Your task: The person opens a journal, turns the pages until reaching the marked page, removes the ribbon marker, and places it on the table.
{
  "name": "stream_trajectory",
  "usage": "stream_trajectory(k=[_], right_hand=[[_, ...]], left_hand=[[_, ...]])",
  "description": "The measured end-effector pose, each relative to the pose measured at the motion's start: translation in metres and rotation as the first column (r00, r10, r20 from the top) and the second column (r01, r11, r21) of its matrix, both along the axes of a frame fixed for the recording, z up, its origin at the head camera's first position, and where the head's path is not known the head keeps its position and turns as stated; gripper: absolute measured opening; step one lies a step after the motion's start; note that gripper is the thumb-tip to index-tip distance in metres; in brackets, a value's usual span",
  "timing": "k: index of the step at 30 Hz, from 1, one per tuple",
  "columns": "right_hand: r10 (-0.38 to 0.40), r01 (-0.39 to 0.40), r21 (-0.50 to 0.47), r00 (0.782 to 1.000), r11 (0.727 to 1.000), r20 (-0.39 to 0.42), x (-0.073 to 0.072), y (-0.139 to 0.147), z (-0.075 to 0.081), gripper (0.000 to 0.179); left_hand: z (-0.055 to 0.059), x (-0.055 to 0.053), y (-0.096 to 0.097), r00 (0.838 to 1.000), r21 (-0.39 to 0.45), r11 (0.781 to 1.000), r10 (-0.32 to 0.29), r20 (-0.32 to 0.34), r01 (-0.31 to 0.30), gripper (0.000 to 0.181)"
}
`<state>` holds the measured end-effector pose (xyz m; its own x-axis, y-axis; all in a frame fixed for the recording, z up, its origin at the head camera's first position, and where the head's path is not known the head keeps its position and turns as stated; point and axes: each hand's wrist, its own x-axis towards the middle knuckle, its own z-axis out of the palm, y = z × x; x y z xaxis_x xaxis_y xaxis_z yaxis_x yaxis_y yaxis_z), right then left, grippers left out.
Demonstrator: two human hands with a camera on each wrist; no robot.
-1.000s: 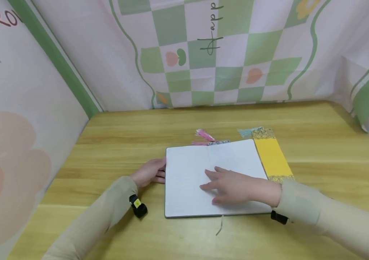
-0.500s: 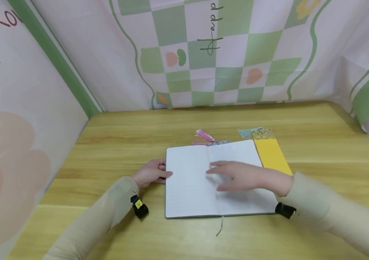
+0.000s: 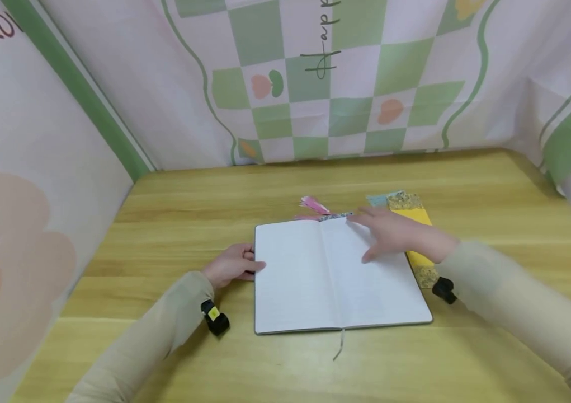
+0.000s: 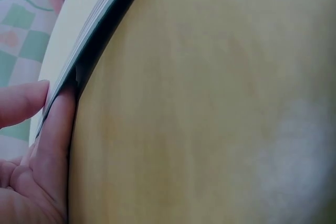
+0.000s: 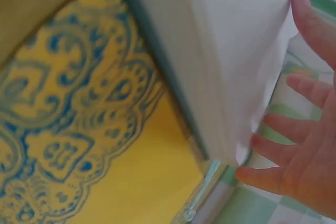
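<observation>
An open notebook (image 3: pixel 295 280) with pale, faintly lined pages lies on the table, its grey ribbon (image 3: pixel 339 346) trailing from the bottom. My left hand (image 3: pixel 230 265) holds its left edge, thumb over the page and fingers beneath the cover, as the left wrist view shows. Over the upper right page is my right hand (image 3: pixel 391 230), fingers spread and nothing gripped; in the right wrist view the fingertips (image 5: pixel 249 176) are right at the page's edge. A yellow bookmark (image 3: pixel 422 260) with patterned ends lies along the notebook's right side, partly hidden by the right hand.
Beyond the notebook's top edge, a pink tassel (image 3: pixel 314 205) and a patterned strip (image 3: pixel 334 216) stick out. A light-blue tassel (image 3: pixel 383 199) lies at the yellow bookmark's far end. A printed cloth (image 3: pixel 355 117) hangs behind the wooden table (image 3: pixel 189 207).
My right hand has moved from the middle of the notebook up to the top of the right page. The left thumb has come over the page edge. The head view has shifted slightly.
</observation>
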<state>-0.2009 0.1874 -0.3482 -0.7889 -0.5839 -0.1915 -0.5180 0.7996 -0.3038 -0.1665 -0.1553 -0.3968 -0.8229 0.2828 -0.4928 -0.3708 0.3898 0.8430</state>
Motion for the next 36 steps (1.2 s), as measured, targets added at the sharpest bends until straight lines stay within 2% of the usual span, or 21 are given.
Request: stream_trajectory(k=[4, 8, 15, 21, 24, 30, 36], right_hand=[[-0.002, 0.002, 0.051, 1.0, 0.999, -0.008, -0.009, 0.009, -0.006, 0.101], [-0.026, 0.024, 0.061, 0.999, 0.998, 0.022, -0.011, 0.015, -0.008, 0.106], [-0.056, 0.054, 0.074, 0.998, 0.996, 0.032, -0.01, 0.019, -0.01, 0.11], [-0.064, 0.064, 0.094, 0.998, 0.994, -0.002, -0.012, 0.017, -0.012, 0.111], [-0.071, 0.07, 0.119, 0.997, 0.99, 0.005, -0.013, 0.014, -0.012, 0.112], [-0.088, 0.083, 0.141, 0.996, 0.986, 0.028, -0.012, 0.008, -0.008, 0.112], [-0.074, 0.078, 0.157, 0.997, 0.985, -0.031, -0.009, 0.006, -0.005, 0.109]], left_hand=[[-0.001, 0.0, 0.0, 1.0, 0.004, 1.0, -0.009, -0.004, 0.009, 0.016], [-0.001, -0.001, 0.001, 1.0, 0.0, 1.0, -0.007, -0.007, 0.007, 0.017], [-0.002, 0.0, 0.002, 1.0, -0.021, 1.0, 0.0, -0.002, 0.0, 0.024], [-0.004, 0.0, 0.001, 1.0, -0.014, 1.0, -0.003, -0.01, 0.003, 0.023], [-0.004, 0.0, 0.001, 1.0, -0.015, 1.0, 0.004, -0.013, -0.004, 0.023], [-0.002, 0.003, -0.001, 1.0, 0.006, 1.0, -0.022, -0.021, 0.023, 0.026], [-0.001, 0.002, -0.001, 0.999, 0.022, 0.999, -0.03, -0.03, 0.03, 0.024]])
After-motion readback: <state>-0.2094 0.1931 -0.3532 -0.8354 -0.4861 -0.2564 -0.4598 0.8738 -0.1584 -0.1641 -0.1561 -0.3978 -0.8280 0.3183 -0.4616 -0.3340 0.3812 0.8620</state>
